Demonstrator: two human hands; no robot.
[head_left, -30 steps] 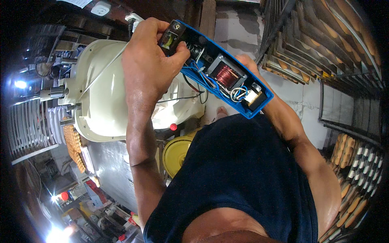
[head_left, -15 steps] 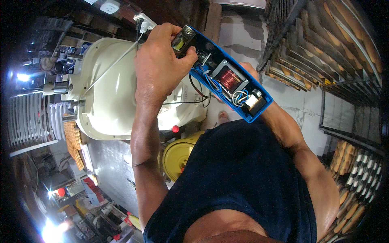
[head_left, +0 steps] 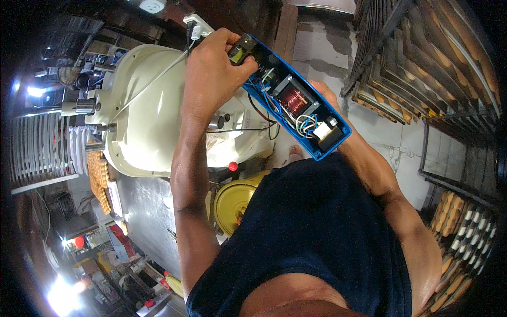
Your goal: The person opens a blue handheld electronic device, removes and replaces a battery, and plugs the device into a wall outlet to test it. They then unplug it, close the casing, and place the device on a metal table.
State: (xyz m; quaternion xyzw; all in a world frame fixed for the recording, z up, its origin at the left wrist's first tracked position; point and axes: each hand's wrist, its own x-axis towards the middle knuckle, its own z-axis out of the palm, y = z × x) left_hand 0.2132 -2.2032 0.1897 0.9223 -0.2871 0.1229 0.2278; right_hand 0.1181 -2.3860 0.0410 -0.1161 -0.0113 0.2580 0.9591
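Observation:
A long blue electrical housing (head_left: 334,145) is held up in front of my chest, its open side facing me. Inside sit a transformer (head_left: 294,100) with a copper-red coil, a white connector block (head_left: 321,131), and blue and white wires (head_left: 305,126). My left hand (head_left: 214,66) grips the far left end, thumb and fingers around a dark metal part (head_left: 244,48) with a yellow-green patch. From behind the right side, my right hand (head_left: 326,95) supports the housing; most of its fingers are hidden. A dark cord (head_left: 255,109) hangs below the housing.
A large cream machine (head_left: 145,105) stands at left, a white cable (head_left: 153,82) running across it to a power strip (head_left: 198,25). Below is a yellow round lid (head_left: 232,203). Racks of trays (head_left: 417,68) with baked pieces line the right; a dark worktop (head_left: 150,222) lies lower left.
The housing has tilted slightly, its near end swinging a little to the left. Both hands keep their hold, and the background has shifted slightly.

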